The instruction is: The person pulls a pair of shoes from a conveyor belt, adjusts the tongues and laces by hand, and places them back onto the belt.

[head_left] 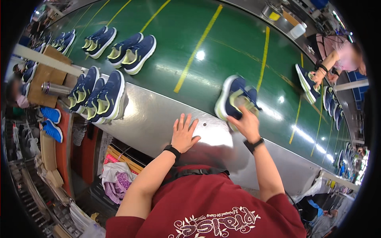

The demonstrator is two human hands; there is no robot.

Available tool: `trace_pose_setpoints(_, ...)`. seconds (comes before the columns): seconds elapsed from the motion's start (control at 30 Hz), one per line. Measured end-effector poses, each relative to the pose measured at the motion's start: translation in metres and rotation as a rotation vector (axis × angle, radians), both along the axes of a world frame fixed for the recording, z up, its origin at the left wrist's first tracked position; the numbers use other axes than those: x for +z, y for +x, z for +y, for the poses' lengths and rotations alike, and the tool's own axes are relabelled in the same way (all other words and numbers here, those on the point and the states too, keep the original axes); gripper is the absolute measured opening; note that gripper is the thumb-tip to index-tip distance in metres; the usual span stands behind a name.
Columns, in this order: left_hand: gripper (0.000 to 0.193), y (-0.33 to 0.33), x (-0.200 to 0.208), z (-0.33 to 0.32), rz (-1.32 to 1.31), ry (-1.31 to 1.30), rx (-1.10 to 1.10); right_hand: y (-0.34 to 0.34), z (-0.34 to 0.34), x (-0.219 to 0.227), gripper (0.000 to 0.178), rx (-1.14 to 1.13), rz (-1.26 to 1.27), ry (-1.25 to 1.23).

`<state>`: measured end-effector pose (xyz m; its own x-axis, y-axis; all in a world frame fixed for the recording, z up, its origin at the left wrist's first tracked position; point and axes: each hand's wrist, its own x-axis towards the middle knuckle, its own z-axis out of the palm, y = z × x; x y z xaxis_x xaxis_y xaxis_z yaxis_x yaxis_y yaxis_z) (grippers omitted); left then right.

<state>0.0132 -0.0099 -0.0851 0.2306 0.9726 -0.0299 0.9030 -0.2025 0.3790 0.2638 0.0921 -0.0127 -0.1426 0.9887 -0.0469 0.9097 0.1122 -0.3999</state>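
My right hand (247, 123) is closed on the heel of a navy sneaker (229, 97) with a white sole and pale green lining, at the near edge of the green conveyor belt (166, 79). A second, blurred sneaker (252, 98) lies against it on the right; whether my fingers hold this one too is hidden. My left hand (183, 134) lies with fingers spread on the metal ledge (151, 107) in front of me, holding nothing.
Matching sneakers (105, 97) stand on the ledge at left, with further pairs (133, 51) on the belt. At far right a co-worker's hand (317, 76) holds another sneaker (306, 83). Blue shoes (51, 123) sit at left. A bottle (297, 30) stands beyond the belt.
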Motion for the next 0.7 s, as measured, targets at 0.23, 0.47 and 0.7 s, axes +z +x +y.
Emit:
trace_pose_setpoints(0.23, 0.045, -0.093, 0.013, 0.062, -0.308, 0.230, 0.216, 0.089, -0.140, 0.047, 0.052, -0.231, -0.123, -0.040)
trace_pose_setpoints(0.47, 0.063, -0.210, 0.049, 0.176, 0.204, 0.236, 0.431, 0.091, -0.192, 0.046, 0.067, -0.437, -0.380, -0.361)
trace_pose_setpoints(0.7, 0.068, -0.287, 0.050, 0.234, 0.578, -0.114, 0.411, 0.051, -0.202, 0.041, 0.054, -0.386, -0.357, 0.048)
